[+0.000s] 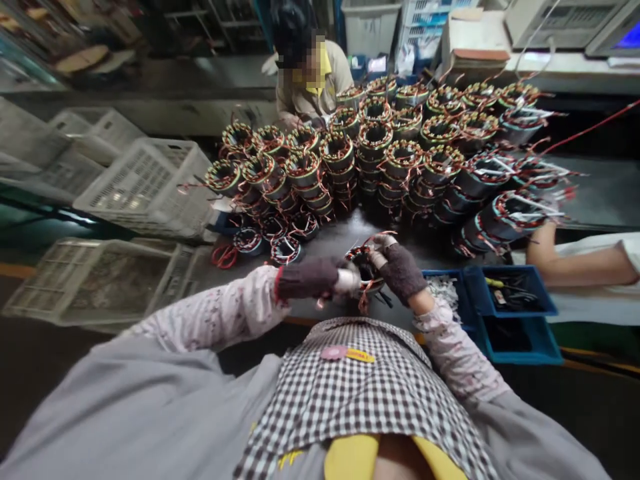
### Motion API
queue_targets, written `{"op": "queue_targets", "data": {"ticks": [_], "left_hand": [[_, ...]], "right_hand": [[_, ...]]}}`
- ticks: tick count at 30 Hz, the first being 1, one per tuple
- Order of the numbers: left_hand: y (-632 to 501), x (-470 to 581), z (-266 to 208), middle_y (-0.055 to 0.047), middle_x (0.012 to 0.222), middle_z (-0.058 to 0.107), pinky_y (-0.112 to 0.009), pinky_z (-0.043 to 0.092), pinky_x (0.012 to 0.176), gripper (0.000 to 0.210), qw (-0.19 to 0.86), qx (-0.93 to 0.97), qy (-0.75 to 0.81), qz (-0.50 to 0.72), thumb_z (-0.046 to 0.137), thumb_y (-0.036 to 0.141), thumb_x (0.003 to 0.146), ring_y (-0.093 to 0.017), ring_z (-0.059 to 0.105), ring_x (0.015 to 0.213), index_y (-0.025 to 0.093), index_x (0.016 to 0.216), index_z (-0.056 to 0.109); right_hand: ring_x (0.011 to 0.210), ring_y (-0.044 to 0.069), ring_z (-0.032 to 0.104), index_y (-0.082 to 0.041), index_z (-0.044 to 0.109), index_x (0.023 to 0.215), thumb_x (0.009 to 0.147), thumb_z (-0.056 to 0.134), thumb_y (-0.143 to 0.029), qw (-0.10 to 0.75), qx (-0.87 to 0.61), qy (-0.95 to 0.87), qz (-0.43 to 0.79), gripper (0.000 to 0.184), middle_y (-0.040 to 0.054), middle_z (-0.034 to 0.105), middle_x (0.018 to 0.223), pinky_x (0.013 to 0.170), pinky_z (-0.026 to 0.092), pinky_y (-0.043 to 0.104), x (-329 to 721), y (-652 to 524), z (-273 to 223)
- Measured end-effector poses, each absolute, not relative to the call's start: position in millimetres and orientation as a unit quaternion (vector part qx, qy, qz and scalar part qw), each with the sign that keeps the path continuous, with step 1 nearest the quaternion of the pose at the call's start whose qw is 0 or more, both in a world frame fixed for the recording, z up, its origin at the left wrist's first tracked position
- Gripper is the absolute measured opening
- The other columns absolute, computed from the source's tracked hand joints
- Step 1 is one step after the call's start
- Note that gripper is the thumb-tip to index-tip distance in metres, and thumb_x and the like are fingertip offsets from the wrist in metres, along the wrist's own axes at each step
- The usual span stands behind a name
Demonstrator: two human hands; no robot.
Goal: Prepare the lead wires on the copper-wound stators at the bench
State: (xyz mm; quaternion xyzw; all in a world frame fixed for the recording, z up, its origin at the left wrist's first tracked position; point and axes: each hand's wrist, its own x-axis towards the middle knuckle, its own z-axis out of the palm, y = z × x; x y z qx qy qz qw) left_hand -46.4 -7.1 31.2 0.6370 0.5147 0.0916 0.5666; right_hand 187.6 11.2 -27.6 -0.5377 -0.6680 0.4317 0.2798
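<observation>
A motor stator [369, 285], a ring with copper windings and loose red and dark lead wires, stands in front of me on the dark tabletop. My left hand [320, 279], in a dark fingerless glove with pale wraps on the fingers, is closed against its left side. At the upper right rim my right hand [397, 265], gloved the same way, has its fingers curled on the windings and leads. A thin orange-red wire sticks out beyond those fingers. Exactly which wires the fingertips pinch is too blurred to tell.
Stacked stators [350, 160] fill the table's far side; smaller stators [285, 250] and a red wire coil [224, 257] lie left. Blue bins [520, 291] with tools are at right. Plastic crates [145, 180] stand left. One co-worker [313, 80] sits opposite; another's arm [580, 260] reaches in from the right.
</observation>
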Motion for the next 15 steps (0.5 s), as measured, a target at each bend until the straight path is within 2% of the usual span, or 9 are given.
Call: {"op": "queue_targets", "data": {"ticks": [4, 8, 12, 15], "left_hand": [[2.8, -53.6, 31.3, 0.003, 0.059, 0.05, -0.021, 0.033, 0.045, 0.048, 0.68, 0.511, 0.487, 0.197, 0.076, 0.061, 0.082, -0.008, 0.042, 0.048, 0.018, 0.078, 0.056], [8.0, -41.4, 15.5, 0.003, 0.063, 0.051, -0.022, 0.035, 0.048, 0.063, 0.727, 0.508, 0.402, 0.226, 0.081, 0.075, 0.076, -0.008, 0.043, 0.053, 0.017, 0.08, 0.056], [13.9, -25.2, 0.5, 0.001, 0.064, 0.052, -0.023, 0.036, 0.051, 0.069, 0.719, 0.521, 0.387, 0.248, 0.077, 0.083, 0.075, -0.009, 0.044, 0.055, 0.017, 0.076, 0.056], [18.6, -21.9, -0.2, -0.004, 0.073, 0.064, -0.027, 0.048, 0.061, 0.063, 0.687, 0.565, 0.39, 0.239, 0.073, 0.078, 0.08, -0.014, 0.057, 0.064, 0.016, 0.083, 0.064]], "right_hand": [[0.096, 0.024, 0.073, -0.019, 0.077, 0.098, 0.088, 0.077, -0.047, 0.341, -0.464, -0.623, 0.529, 0.03, 0.0067, 0.079, 0.1, 0.093, 0.06, 0.041, 195.6, 8.3, -13.6], [0.105, 0.027, 0.074, -0.022, 0.083, 0.099, 0.086, 0.082, -0.052, 0.372, -0.421, -0.638, 0.527, 0.032, 0.0067, 0.081, 0.107, 0.099, 0.059, 0.042, 192.6, 6.6, 10.9], [0.099, 0.025, 0.074, -0.023, 0.082, 0.095, 0.087, 0.081, -0.055, 0.399, -0.434, -0.643, 0.489, 0.034, 0.0058, 0.081, 0.1, 0.096, 0.061, 0.042, 180.3, 1.1, 16.7], [0.09, 0.022, 0.073, -0.022, 0.077, 0.095, 0.085, 0.081, -0.056, 0.432, -0.488, -0.592, 0.474, 0.036, 0.0053, 0.079, 0.097, 0.089, 0.062, 0.04, 191.7, -7.9, 3.4]]}}
